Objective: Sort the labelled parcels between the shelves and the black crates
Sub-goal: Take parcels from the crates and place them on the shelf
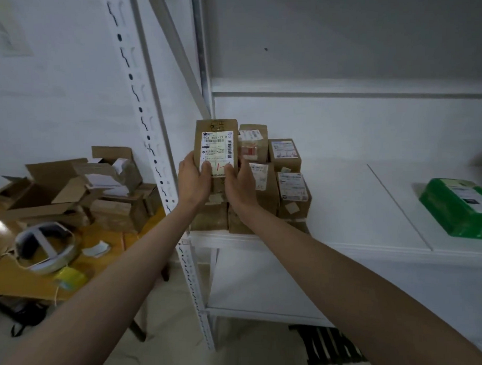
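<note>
Nearest to me, at the bottom right, a black crate (330, 348) sat on the floor under the lowest shelf board. My two forearms reached up from there toward the white shelf (344, 206). My left hand (193, 180) and my right hand (238, 182) were both clamped on one brown parcel (216, 128), thumbs pressed on the lower part of its white label (217, 153), fingers curled round the sides. I held the parcel upright, label toward me, just in front of a stack of brown parcels (286, 186) that stood at the left end of the shelf, near the perforated post (156, 147). Each box in that stack that I could see carried a white label, the print too small to read. Well apart, at the right end of the same shelf, lay a green parcel (454, 210). To the left, beyond the post, a wooden desk (105, 241) carried opened cardboard boxes (70, 182) and a white headset (42, 244).
</note>
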{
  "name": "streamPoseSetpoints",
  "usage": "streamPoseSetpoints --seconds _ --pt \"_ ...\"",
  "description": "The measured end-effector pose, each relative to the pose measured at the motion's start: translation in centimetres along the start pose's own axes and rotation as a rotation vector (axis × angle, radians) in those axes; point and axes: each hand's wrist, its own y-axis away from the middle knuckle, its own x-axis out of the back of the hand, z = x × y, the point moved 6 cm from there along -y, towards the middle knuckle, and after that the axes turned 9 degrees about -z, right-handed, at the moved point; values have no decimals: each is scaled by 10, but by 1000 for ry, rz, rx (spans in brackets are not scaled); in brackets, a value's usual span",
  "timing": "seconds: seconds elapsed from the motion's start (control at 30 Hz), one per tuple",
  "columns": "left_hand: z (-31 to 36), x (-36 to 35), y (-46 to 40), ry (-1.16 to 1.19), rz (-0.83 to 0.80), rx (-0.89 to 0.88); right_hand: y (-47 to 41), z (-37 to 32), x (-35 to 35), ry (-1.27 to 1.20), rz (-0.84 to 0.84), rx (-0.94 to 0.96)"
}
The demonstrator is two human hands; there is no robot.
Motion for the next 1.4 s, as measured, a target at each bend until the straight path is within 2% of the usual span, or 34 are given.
streamPoseSetpoints --seconds 0.17,0.3,0.47,0.7,0.8,0.9,1.0,1.07,1.17,1.27,1.4 --pt "-36 1 -8 0 -57 138 -10 16 -31 30 -77 -131" --pt "-52 -10 -18 -15 -127 188 -24 35 -36 20 -101 -273" --pt "-77 -22 -33 -33 -214 330 -39 52 -43 75 -168 -400" --pt "-104 -34 -40 -139 -324 333 -47 66 -62 214 -221 -454" --pt "-105 -35 -37 -207 -348 301 -47 66 -65 242 -220 -455" --pt "-93 -32 -41 -296 -398 240 -50 53 -64 273 -194 -369" --pt "-60 -25 -46 -384 -444 48 -54 26 -56 336 -171 -251" --pt "-31 -16 -48 -337 -411 -48 -56 5 -42 359 -158 -178" --pt "0 -6 -58 -376 -340 -162 -53 -23 -7 471 -136 -54" --pt "19 -14 -61 -513 -331 -214 -45 -34 42 677 -63 39" --pt "57 -58 -44 -630 -368 -330 -27 -25 111 883 9 -14"
